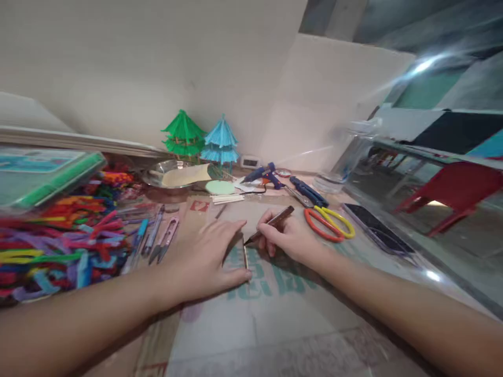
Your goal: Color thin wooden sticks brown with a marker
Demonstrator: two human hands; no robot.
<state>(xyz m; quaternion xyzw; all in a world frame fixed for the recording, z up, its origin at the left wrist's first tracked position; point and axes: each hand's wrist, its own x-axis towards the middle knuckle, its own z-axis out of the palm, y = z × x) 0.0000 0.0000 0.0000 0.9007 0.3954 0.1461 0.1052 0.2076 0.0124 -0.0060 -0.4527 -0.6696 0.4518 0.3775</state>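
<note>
My right hand (283,235) grips a dark brown marker (280,216) whose black tip comes down on a thin pale stick (245,257). The stick lies on a cardboard sheet with green printing (251,319). My left hand (214,256) is spread beside it, palm down, thumb pressing the stick's near end and index finger by its far end. Just beyond my hands rests a small bundle of pale sticks (227,199). Scissors with red and yellow handles (330,222) lie to the right of my right hand.
Bright pipe cleaners (78,241) heap at left, near pens, thread snips (165,238) and a plastic box (47,175). Along the wall are a metal bowl (157,180), green (183,133) and blue (220,140) paper umbrellas, a glue gun (267,175), blue-handled pliers (308,191), a clear jar (341,162). A phone (379,228) lies right.
</note>
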